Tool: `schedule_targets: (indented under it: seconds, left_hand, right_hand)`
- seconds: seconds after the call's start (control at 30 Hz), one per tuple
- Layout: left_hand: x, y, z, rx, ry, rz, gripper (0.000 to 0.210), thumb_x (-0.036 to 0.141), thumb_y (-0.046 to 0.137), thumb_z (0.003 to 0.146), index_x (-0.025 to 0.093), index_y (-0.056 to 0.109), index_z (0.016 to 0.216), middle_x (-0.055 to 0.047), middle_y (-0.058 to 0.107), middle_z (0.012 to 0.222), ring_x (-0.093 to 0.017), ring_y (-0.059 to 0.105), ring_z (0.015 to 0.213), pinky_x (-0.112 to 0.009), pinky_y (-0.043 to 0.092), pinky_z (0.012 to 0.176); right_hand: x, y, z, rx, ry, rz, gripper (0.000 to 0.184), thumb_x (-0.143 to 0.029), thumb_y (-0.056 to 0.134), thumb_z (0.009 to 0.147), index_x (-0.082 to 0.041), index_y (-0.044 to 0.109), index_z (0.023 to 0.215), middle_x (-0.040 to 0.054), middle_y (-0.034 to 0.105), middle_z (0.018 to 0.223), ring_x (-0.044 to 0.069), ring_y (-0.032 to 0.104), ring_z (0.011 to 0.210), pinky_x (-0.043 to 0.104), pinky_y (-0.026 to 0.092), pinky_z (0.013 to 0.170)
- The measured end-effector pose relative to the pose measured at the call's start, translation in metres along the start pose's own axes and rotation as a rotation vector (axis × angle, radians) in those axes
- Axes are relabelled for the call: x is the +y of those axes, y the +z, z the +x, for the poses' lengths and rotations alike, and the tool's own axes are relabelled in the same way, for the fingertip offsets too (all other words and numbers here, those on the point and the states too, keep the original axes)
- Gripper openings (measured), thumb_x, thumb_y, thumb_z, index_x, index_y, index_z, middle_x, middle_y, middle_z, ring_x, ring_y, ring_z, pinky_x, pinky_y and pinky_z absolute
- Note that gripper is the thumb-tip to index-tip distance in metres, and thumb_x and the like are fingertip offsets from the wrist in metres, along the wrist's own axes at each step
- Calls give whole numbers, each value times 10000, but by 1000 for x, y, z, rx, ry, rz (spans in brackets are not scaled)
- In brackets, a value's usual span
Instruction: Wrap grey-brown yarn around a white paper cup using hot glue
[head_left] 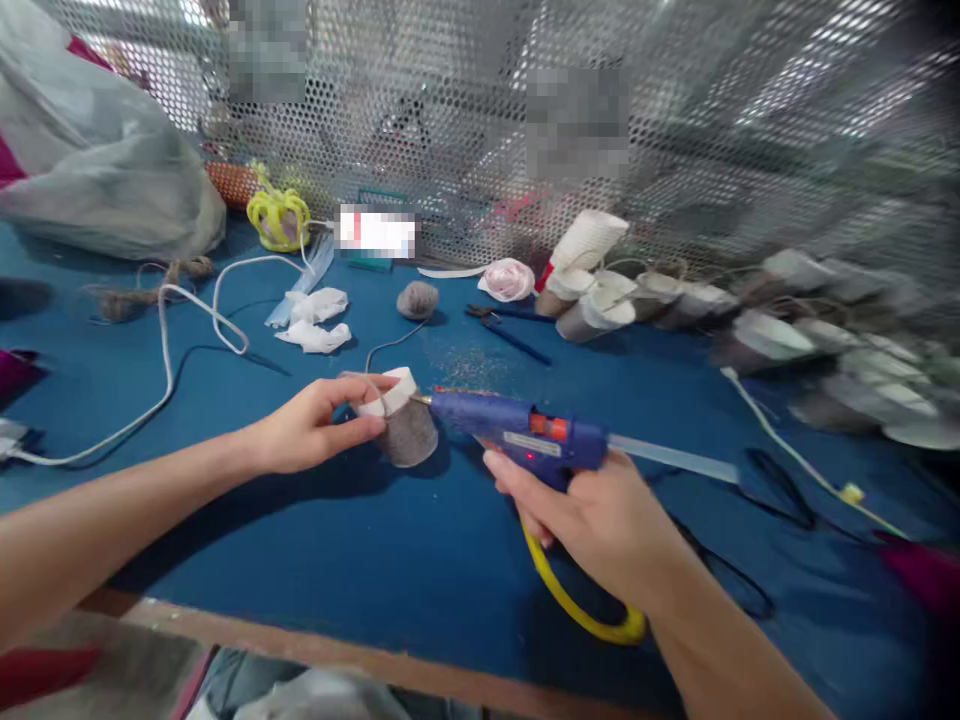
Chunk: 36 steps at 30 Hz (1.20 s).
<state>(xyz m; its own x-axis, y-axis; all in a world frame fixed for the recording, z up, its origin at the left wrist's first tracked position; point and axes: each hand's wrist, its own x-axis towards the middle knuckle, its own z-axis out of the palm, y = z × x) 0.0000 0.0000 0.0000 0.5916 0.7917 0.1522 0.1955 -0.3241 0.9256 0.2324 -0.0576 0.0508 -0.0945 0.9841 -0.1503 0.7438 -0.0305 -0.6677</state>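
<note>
Tilted on the blue table is a small grey cup [411, 437] with a white band round its rim. My left hand [334, 425] pinches that rim between thumb and fingers, with a thin grey cord lying along it. The cord runs back to a ball of grey yarn [418, 300]. In my right hand [581, 510] is a blue glue gun [517, 425], gripped by its handle. Its metal nozzle meets or nearly meets the cup's white band. A clear glue stick [675, 457] juts out of the gun's back end, and a yellow loop [574, 605] hangs below my hand.
Pliers [510, 330] with dark blue handles and a pale fabric rose [508, 280] lie behind the cup. Several similar cups [600, 308] stand to the right. A white cable [169, 350] crosses the left side; a perforated metal screen [465, 130] closes the back.
</note>
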Motion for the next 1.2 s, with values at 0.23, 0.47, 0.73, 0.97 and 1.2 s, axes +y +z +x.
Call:
schedule_targets:
  seconds: [0.23,0.47,0.73,0.97,1.2]
  left_hand:
    - [1,-1,1,1,2,-21,173,301,504,796,152,504,708,-90,530,1212,-239,437,1175,-349,331,977]
    - [1,-1,0,9,-5,-25,171,303,515,789,150,510,713,-104,531,1206,-241,430,1182,-355,320,989]
    - [0,-1,0,1,7,-22,160,291,508,794,152,508,715,-102,531,1209,-241,436,1175,-359,326,982]
    - [0,-2,1,-1,4,-22,162,294,505,796,156,506,711,-87,522,1226,-236,428,1183,-358,326,987]
    - [-1,-1,0,5,0,-18,165,298,506,793,156,511,711,-85,548,1186,-238,434,1177,-351,336,979]
  right_hand:
    - [-1,2,0,48,-56,5,376,-449,472,755,-233,425,451,-27,490,360,137,564,417,223,454,434]
    - [-2,3,-1,40,-57,-10,387,-440,478,751,-237,404,431,-19,497,365,151,603,480,208,446,408]
    - [-3,4,-2,33,-38,-8,383,-442,486,741,-234,401,431,-24,488,366,143,592,454,202,449,400]
    - [-3,4,-3,14,-52,-16,393,-442,483,748,-229,403,428,-30,503,381,124,562,410,203,448,400]
    - [1,6,-5,62,-122,-124,343,-438,477,771,-227,486,500,-40,538,396,121,549,391,214,445,404]
